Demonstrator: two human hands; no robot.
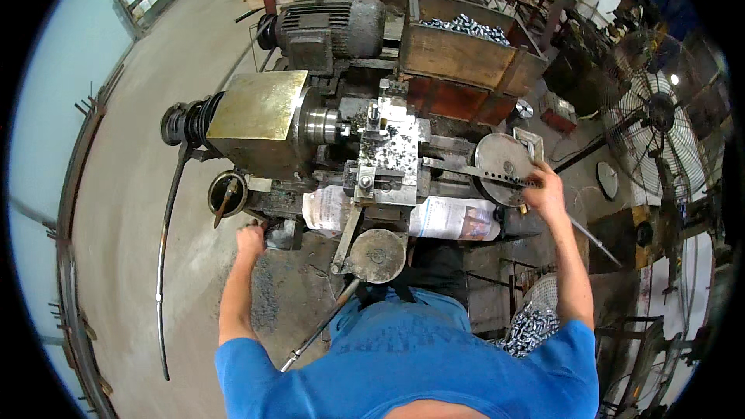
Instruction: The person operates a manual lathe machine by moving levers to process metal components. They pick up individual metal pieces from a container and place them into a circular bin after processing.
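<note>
A small metal lathe stands before me. My left hand is closed beside its lower left corner, below a round handwheel rim; what its fingers hold is hidden. At the right end, my right hand has its fingers curled round the end of a flat metal bar with holes. The bar crosses a round metal disc. Between my hands lie the spindle nose and the oily tool slide. A second round disc with an arm sits nearest my body.
A motor stands behind the lathe. Beside it, a rusty box holds many small shiny metal parts. More such parts lie in a container by my right elbow. A caged fan stands right; a long rod hangs left.
</note>
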